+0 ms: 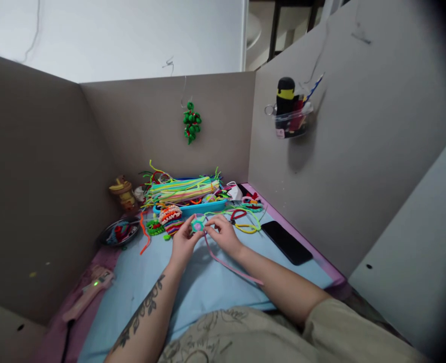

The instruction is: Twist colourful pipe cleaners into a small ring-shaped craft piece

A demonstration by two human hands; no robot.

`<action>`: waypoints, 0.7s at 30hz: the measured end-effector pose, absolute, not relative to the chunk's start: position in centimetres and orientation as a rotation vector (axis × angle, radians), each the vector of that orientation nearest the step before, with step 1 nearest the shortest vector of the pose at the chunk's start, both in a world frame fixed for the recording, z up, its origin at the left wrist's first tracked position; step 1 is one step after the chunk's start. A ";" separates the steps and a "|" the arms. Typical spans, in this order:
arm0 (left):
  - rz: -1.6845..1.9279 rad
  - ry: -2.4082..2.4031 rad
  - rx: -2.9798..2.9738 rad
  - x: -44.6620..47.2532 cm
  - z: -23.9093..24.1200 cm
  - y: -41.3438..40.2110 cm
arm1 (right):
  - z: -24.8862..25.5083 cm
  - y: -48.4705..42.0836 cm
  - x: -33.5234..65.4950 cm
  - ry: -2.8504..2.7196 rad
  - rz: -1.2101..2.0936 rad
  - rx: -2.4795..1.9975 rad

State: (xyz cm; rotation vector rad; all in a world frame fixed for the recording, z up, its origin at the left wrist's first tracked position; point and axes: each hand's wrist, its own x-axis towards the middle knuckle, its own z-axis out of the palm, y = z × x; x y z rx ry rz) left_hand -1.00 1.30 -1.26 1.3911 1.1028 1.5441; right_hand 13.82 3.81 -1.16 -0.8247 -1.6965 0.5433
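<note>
My left hand [184, 241] pinches a small teal flower-like piece with a pink centre [197, 226] between thumb and fingers, above the middle of the blue cloth. At its right edge my right hand [226, 236] is closed, thumb and fingertips together on a pink pipe cleaner [228, 265]. The pipe cleaner's long free end hangs from the fingers and runs down to the right, over the cloth and beside my right forearm. Exactly where it joins the teal piece is hidden by the fingertips.
Behind my hands, a blue tray [203, 207] holds a heap of pipe cleaners [185, 189]. A striped woven piece [171, 218] and a dark bowl [120, 232] are to the left, a phone [287, 243] to the right. A pink glue gun [90, 293] lies at front left. Grey panels surround three sides.
</note>
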 end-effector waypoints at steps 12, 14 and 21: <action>1.496 1.161 1.549 -1.0 -1.1 1.0 | -1.5 4.6 14.0 -1.748 0.764 -0.841; 1.479 1.154 1.555 -0.9 -1.1 1.0 | -1.7 4.8 14.1 -1.764 0.809 -0.840; 1.496 1.231 1.554 -1.0 -1.3 1.2 | -2.0 4.6 13.7 -1.767 0.828 -0.854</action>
